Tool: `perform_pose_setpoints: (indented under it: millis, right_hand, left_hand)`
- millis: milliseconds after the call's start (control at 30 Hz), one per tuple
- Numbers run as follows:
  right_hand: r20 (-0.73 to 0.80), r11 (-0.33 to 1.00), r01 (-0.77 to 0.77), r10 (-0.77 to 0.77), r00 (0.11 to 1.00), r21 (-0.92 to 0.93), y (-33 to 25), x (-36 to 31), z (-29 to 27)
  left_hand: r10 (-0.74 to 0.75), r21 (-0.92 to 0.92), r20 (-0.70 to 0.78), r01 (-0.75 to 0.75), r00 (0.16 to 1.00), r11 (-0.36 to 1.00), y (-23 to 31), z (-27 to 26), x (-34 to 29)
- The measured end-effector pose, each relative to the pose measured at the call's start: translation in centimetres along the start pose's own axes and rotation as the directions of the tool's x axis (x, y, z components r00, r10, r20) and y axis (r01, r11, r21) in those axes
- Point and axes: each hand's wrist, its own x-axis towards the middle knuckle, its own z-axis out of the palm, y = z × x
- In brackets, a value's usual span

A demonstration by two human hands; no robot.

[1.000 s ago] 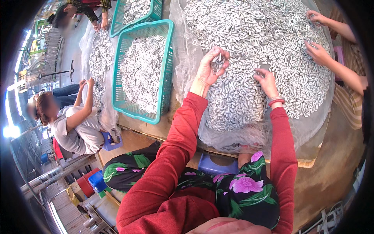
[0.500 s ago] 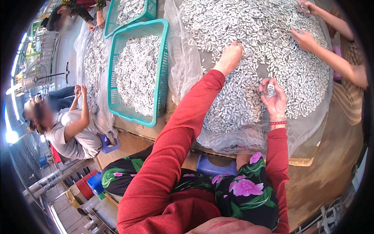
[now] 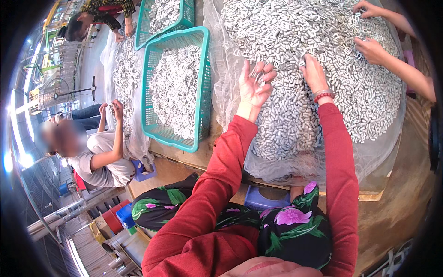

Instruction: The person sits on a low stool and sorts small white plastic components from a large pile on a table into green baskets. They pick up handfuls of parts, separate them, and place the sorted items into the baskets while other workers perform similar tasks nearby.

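Note:
Grey metal buckles and small metal slugs form a wide heap (image 3: 281, 122) on the sheet-covered table in front of me. Over its near left side, my left hand (image 3: 254, 90) is turned palm up. Its curled fingers hold a few metal buckles (image 3: 261, 82), partly hidden by the fingers. My right hand (image 3: 315, 76) reaches palm down into the middle of the heap, wearing a red bead bracelet (image 3: 323, 95). Its fingers are bent together at the surface of the pieces, and what lies at the fingertips cannot be made out.
Left of the heap stands a teal plastic basket (image 3: 206, 92) full of buckles, with another teal basket (image 3: 188, 16) behind it. Across the right side, a co-worker's hands (image 3: 371, 50) handle buckles. Two more people work at the left. A thin translucent sheet (image 3: 286, 168) edges the table.
My left hand has drawn back from the heap and turned palm up with buckles in it. My right hand, which held up a buckle, has moved forward, palm down, onto the heap.

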Motion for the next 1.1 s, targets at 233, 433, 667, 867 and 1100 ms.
perform_pose_setpoints:
  millis: [233, 433, 667, 867, 1100]
  right_hand:
    - [0.229, 0.998, 0.034, -0.043, 0.972, 0.044, -1.4, -8.6, -2.1]
    - [0.514, 0.533, -0.667, 0.428, 0.743, 0.520, -4.6, -11.3, -7.7]
    - [0.390, -0.418, -0.330, 0.063, 0.919, 0.846, -2.1, -12.0, -12.3]
    - [0.474, -0.540, -0.325, 0.159, 0.866, 0.776, -1.1, -11.9, -12.3]
    - [0.449, -0.744, -0.205, 0.140, 0.882, 0.636, -1.3, -12.6, -11.0]
  left_hand:
    - [0.165, 0.939, -0.315, 0.281, 0.935, 0.200, -0.2, 0.1, 5.4]
    - [0.055, 0.162, 0.152, 0.030, 0.987, -0.986, -0.8, -6.2, 6.7]
    - [0.122, 0.764, 0.055, 0.037, 0.991, -0.644, -1.6, -0.6, 4.9]
    - [0.002, 0.714, -0.197, 0.142, 0.980, 0.685, -2.9, 1.8, 3.1]
    - [-0.109, 0.704, -0.131, 0.169, 0.985, 0.690, -4.7, 0.7, 6.3]
